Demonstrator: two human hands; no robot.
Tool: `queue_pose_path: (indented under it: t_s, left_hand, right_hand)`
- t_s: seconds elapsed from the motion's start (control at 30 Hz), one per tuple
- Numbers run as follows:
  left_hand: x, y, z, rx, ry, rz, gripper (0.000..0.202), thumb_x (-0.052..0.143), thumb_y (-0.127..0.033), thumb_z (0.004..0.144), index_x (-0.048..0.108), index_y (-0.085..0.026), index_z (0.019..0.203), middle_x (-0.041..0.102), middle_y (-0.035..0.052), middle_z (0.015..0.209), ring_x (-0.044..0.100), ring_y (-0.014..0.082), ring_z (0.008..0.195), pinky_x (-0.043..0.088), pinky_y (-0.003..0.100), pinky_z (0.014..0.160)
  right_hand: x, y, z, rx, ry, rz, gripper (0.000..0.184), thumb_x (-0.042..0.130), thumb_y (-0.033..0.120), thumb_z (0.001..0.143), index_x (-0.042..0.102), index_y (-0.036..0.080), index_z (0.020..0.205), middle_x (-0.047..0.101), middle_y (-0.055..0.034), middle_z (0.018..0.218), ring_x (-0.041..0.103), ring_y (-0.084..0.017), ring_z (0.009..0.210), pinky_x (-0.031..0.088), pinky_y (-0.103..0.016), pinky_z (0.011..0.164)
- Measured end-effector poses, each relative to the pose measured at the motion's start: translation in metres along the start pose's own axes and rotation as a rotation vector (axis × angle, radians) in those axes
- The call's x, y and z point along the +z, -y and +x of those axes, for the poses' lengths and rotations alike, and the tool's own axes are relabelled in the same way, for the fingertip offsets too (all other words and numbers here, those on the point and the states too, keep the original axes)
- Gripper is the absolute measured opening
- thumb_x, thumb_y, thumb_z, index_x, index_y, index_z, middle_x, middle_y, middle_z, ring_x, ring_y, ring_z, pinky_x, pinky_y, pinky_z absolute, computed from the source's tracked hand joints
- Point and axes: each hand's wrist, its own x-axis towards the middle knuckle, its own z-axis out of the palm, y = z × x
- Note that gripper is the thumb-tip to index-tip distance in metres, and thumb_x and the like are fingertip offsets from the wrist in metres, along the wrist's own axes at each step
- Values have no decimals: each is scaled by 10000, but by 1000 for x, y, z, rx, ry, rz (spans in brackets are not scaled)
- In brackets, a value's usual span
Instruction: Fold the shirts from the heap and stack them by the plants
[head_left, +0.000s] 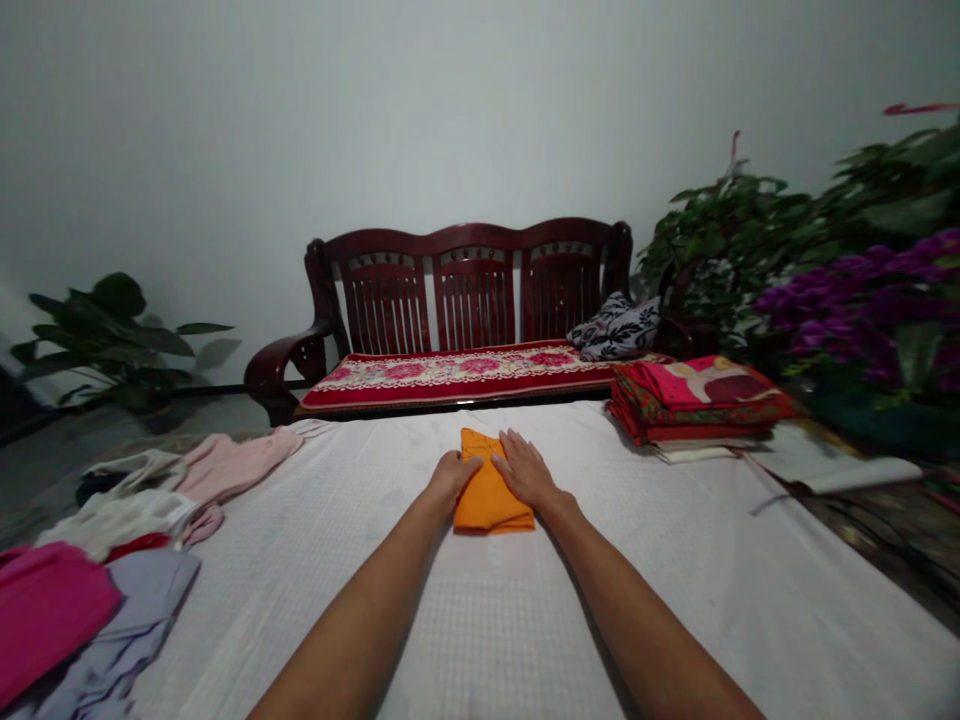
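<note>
A folded orange piece of clothing (491, 505) lies on the white checked cloth (337, 560) in front of me. At its left edge is my left hand (451, 474), closed on it with the thumb on top and the other fingers mostly hidden. My right hand (526, 470) rests flat on the upper right part, fingers stretched forward and the thumb pointing inward over the fabric. The folded piece is longer than wide, with its layers showing along the near edge.
Loose clothes lie at the left: a pink garment (232, 468), a magenta one (52, 615) and a lavender one (142, 620). A stack of folded red fabrics (697, 405) stands at the back right. Behind is a wooden bench (472, 240); potted plants (120, 330) flank it.
</note>
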Motion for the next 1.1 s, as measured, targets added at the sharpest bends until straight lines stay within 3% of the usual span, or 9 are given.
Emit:
queue_pose_path:
  t_s: [0.13,0.3,0.4,0.5,0.6,0.77,0.93,1.0,1.1]
  left_hand:
    - [9,-7,-7,-83,99,-74,243,715,-143,690,689,-80,923,765,157,835,748,290,803,602,386,774]
    - [5,-10,-22,-22,151,-270,381,732,-147,683,640,-139,1052,769,127,981,747,251,823,602,407,821]
    - [2,-10,-31,56,181,-373,521,805,-198,642,614,-156,1125,758,124,1041,741,261,854,597,422,837]
    - [3,-10,-39,118,193,-409,620,862,-254,604,593,-162,1155,756,114,1039,734,261,854,595,408,824]
    - [6,-12,-45,142,212,-367,646,891,-330,591,588,-154,1134,753,117,1034,729,260,848,590,392,804]
    - [-6,-7,-49,246,131,-121,590,757,-533,736,595,-166,1168,728,121,1120,710,241,949,552,364,854]
    - [-41,26,-37,344,-108,255,488,688,-487,731,638,-177,1104,730,103,1060,686,253,1020,520,385,921]
    - [-52,39,-32,397,-124,367,428,639,-447,751,649,-186,1091,730,95,1089,677,264,1060,502,408,968]
    - [-57,48,-29,442,-116,526,361,568,-405,787,674,-207,1070,732,73,1101,678,267,1049,504,419,966]
  right_hand:
    - [5,-5,-2,-1,-113,198,622,375,404,990,339,130,1547,307,-168,1619,220,-249,1519,187,-476,1228]
    - [0,1,-13,168,-263,745,773,599,395,862,317,174,1547,410,-156,1558,362,-264,1455,287,-473,1202]
    - [-15,9,-26,224,-173,1222,778,678,416,811,386,184,1493,544,-163,1441,571,-271,1282,469,-450,1075]
    - [-32,15,-38,212,84,1505,661,759,400,738,564,132,1310,679,-177,1255,680,-292,1114,525,-444,1001]
    - [-45,17,-46,176,256,1584,539,799,367,688,655,125,1148,745,-159,1118,711,-293,1047,523,-435,998]
    - [-72,3,-54,130,203,1589,567,847,355,627,684,129,1121,765,-135,1074,716,-290,1022,528,-414,959]
    - [-147,-36,-56,173,-88,1400,491,856,357,601,693,174,1027,778,-71,941,727,-261,865,558,-372,828]
    - [-189,-55,-50,158,-288,1264,454,815,373,633,683,193,1028,766,-43,920,716,-254,850,560,-363,780]
    - [-250,-88,-37,55,-721,919,420,715,365,704,681,198,1088,741,-17,961,684,-243,871,545,-365,776]
